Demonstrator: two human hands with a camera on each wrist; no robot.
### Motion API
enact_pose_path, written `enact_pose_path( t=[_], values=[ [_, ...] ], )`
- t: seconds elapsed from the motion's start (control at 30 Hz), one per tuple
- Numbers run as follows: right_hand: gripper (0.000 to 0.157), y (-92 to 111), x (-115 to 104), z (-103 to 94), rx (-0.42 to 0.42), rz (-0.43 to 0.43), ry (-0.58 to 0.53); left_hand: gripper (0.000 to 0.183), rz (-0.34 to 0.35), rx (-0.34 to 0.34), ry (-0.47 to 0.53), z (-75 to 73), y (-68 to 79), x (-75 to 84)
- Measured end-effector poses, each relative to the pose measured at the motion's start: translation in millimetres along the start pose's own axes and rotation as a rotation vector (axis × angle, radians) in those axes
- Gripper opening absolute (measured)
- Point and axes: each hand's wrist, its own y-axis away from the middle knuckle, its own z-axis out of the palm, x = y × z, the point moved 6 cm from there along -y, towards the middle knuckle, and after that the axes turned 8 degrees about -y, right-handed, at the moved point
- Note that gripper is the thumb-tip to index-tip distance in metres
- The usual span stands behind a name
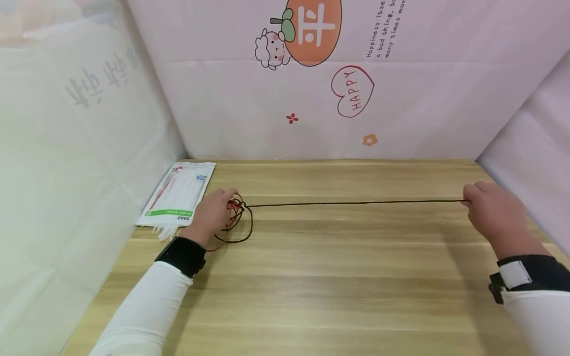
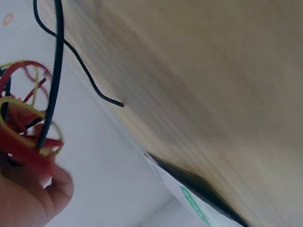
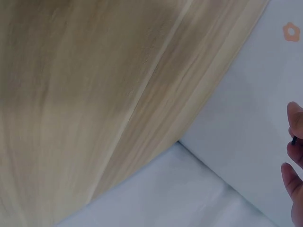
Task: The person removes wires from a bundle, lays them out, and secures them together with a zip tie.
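My left hand (image 1: 211,213) grips a tangled bundle of thin wires (image 1: 236,211) at the left of the table. Red, black and yellow strands loop past the fingers in the left wrist view, and a loose black wire end (image 2: 111,100) hangs away from the hand. From the bundle a black wire (image 1: 356,202) runs nearly straight and level across to my right hand (image 1: 498,212). There, thumb and fingers pinch it near its end, at the table's right side. The right wrist view shows only fingertips (image 3: 297,118) with a dark bit of wire between them.
A flat white packet (image 1: 178,193) with a green stripe lies at the back left, beside the left hand. White strips (image 1: 166,230) stick out of its near end. Printed white sheeting (image 1: 249,109) stands behind and at both sides of the wooden table (image 1: 338,277).
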Motion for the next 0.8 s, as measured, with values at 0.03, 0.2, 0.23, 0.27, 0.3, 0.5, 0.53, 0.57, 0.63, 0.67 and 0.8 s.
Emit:
enact_pose_path(
  t=[0.03,0.2,0.23,0.27,0.3,0.5,0.53,0.57,0.63,0.67,0.8],
  values=[
    [0.023,-1,-1,0.0,0.002,0.007,-0.003,0.040,0.020,0.002,-0.001,0.2,0.5,0.6],
    [0.020,-7,-4,0.3,0.017,0.043,-0.009,0.039,0.054,-0.012,-0.011,0.9,3.9,-1.5],
    [0.021,-7,-4,-0.4,0.024,0.046,-0.014,0.038,0.050,-0.029,-0.017,0.8,4.3,-2.2],
    [0.022,-8,-5,-1.4,0.040,0.043,-0.017,0.040,0.043,-0.048,-0.023,0.8,4.6,-3.1],
    [0.023,-9,-6,-2.7,0.061,0.033,-0.024,0.043,0.037,-0.068,-0.032,0.7,5.0,-3.7],
    [0.025,-9,-11,-9.5,0.149,-0.031,-0.031,0.047,0.145,-0.054,-0.029,-2.1,7.6,10.9],
    [0.025,-9,-11,-9.5,0.146,-0.035,-0.031,0.045,0.186,-0.037,-0.019,-3.0,8.3,14.9],
    [0.025,-9,-12,-9.4,0.146,-0.040,-0.030,0.044,0.231,-0.017,-0.013,-3.9,9.1,18.9],
    [0.025,-9,-11,-9.1,0.136,-0.038,-0.026,0.043,0.299,0.013,-0.008,-5.4,10.7,25.0],
    [0.024,-9,-10,-9.2,0.133,-0.036,-0.025,0.041,0.322,0.024,-0.018,-5.7,11.3,26.7],
    [0.024,-8,-7,-10.6,0.123,-0.023,-0.017,0.030,0.351,0.017,-0.036,-3.9,11.3,28.4]
  ],
)
